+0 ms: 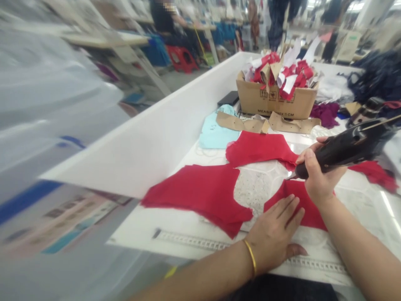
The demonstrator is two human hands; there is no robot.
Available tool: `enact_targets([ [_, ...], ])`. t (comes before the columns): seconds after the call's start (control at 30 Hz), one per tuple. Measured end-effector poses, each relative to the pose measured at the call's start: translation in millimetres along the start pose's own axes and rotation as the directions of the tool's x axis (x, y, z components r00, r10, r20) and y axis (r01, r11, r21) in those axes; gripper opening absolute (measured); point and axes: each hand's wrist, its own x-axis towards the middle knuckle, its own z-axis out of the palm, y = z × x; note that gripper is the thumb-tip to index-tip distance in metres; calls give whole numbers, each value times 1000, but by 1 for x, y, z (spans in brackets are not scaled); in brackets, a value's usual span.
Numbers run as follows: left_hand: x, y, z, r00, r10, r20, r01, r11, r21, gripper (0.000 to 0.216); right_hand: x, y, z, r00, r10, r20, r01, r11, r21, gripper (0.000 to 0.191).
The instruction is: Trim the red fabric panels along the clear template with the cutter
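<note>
My left hand [274, 234], with a yellow bangle at the wrist, lies with fingers stretched over a red fabric piece [313, 211]. My right hand [322, 182] is wrapped round a black hand-held power tool [341, 146] with a thin tip. That tip points down and left at the upper edge of the same fabric; whether it touches cannot be made out. To the left lies a larger stack of red fabric pieces [200, 192], and a further red fabric stack [260, 148] is behind it. A measuring tape or ruler strip [194, 241] runs along the front edge, partly under my left arm.
A cardboard box [277, 100] full of red and white scraps stands at the back. Before it lie brown paper patterns [294, 124] and a light blue piece [219, 129]. A white raised panel [150, 138] borders the table's left. Dark cloth [376, 75] is heaped at right.
</note>
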Motion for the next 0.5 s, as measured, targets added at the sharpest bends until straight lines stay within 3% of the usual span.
enact_targets([
  [0.2,0,1,0,1000,3,7,-3,1000,1,81,0,0,1,999,5,38,-5,1000,-7,24],
  [0.33,-1,1,0,1000,7,11,-7,1000,4,83,-2,0,2,999,32,-9,-32,998,-44,20],
  [0.5,-1,0,3,1000,6,19,-5,1000,-20,84,-9,-8,5,998,45,37,-47,997,66,25],
])
